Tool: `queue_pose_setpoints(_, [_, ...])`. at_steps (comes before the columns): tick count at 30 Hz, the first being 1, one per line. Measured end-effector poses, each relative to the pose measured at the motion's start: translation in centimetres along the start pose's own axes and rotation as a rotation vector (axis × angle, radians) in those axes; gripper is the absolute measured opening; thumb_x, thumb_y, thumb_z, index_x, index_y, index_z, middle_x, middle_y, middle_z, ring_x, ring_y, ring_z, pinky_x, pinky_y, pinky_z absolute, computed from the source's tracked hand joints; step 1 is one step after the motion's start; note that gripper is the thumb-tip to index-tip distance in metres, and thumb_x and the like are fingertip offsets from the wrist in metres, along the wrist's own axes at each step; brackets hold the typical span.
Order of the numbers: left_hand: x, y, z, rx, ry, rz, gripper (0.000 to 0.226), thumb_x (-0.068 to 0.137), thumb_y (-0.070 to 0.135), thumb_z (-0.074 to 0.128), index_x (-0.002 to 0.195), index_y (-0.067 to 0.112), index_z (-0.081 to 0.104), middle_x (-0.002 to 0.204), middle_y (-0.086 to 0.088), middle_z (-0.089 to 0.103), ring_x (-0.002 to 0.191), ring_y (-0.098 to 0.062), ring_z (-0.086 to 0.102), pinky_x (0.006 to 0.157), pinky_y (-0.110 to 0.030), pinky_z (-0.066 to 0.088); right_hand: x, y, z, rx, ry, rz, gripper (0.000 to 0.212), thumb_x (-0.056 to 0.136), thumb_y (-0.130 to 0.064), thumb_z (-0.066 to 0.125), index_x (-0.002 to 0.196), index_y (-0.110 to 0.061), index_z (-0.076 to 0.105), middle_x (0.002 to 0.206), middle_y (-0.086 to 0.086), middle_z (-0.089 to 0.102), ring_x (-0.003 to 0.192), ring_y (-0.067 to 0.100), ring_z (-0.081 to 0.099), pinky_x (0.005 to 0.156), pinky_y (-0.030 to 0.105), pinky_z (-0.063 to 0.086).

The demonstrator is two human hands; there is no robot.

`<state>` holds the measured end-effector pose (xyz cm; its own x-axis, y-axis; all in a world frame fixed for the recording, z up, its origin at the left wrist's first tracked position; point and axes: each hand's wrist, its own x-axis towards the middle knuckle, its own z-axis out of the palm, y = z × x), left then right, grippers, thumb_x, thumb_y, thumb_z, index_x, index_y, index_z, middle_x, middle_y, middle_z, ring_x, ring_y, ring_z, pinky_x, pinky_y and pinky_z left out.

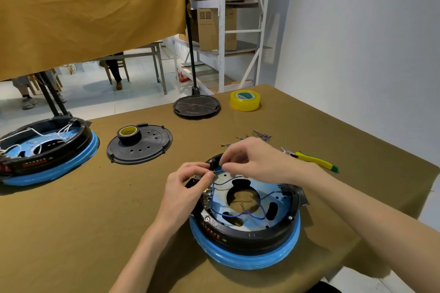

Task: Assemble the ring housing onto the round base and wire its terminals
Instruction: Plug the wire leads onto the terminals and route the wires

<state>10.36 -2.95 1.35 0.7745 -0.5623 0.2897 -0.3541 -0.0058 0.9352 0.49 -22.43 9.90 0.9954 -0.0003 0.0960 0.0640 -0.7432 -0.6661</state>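
Already seated on its blue base (245,261) near the table's (95,221) front edge, the black housing (250,238) looks rigid and steady; the thin blue wire (222,181) is limp, best taken close to its metal end. Both hands work the housing's far-left rim: the left hand (188,188) pinches near the terminals (206,194), the right hand (247,162) pinches the wire narrowly. Spare wires (260,135), a cutter (314,162) and tape (245,100) lie beyond.
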Motion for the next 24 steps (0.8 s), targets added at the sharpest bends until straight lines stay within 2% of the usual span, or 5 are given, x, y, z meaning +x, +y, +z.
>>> queue_pose_setpoints(5, [-0.4,-0.1,0.0,-0.059,0.014,-0.001,0.01,0.091,0.029,0.073,0.091,0.027,0.083,0.114,0.013,0.073,0.112,-0.006,0.067,0.097,-0.035,0.053,1.1,-0.1,1.1,-0.101,-0.099,0.001,0.018,0.101,-0.031,0.062,0.106,-0.021,0.077,0.071,-0.004,0.069,0.06,0.003,0.057,0.056,0.021,0.044])
queue_pose_setpoints(12, [-0.4,-1.3,0.8,-0.163,0.089,-0.147,0.027,0.105,0.019,0.054,0.128,0.023,0.068,0.118,0.01,0.073,0.112,-0.008,0.068,0.092,-0.026,0.055,4.5,4.1,-1.9,0.105,0.379,0.248,0.013,0.097,-0.023,0.065,0.096,-0.017,0.077,0.064,-0.004,0.069,0.054,-0.003,0.058,0.065,0.023,0.044])
queue_pose_setpoints(17, [-0.1,-1.8,0.6,-0.181,0.056,-0.145,0.025,0.101,0.033,0.058,0.12,0.025,0.073,0.112,0.004,0.077,0.107,-0.018,0.072,0.094,-0.042,0.056,7.2,6.8,-1.5,-0.075,0.355,0.301,0.011,0.096,-0.026,0.066,0.094,-0.023,0.077,0.078,-0.012,0.069,0.075,0.004,0.065,0.068,0.023,0.049])
queue_pose_setpoints(21, [0.0,-2.0,0.7,-0.169,0.051,-0.136,0.034,0.092,0.04,0.056,0.118,0.025,0.073,0.111,0.004,0.078,0.106,-0.017,0.072,0.095,-0.044,0.056,8.6,9.0,-1.7,-0.043,0.285,0.435,0.01,0.094,-0.02,0.072,0.096,-0.014,0.081,0.09,-0.002,0.072,0.083,0.013,0.062,0.068,0.023,0.047])
queue_pose_setpoints(24, [0.2,-2.0,0.7,-0.166,0.047,-0.135,0.033,0.093,0.039,0.056,0.117,0.025,0.074,0.111,0.003,0.078,0.106,-0.019,0.072,0.094,-0.045,0.056,9.2,9.9,-1.0,-0.041,0.231,0.474,0.014,0.095,-0.017,0.072,0.101,-0.008,0.08,0.105,0.006,0.074,0.094,0.017,0.062,0.082,0.03,0.046])
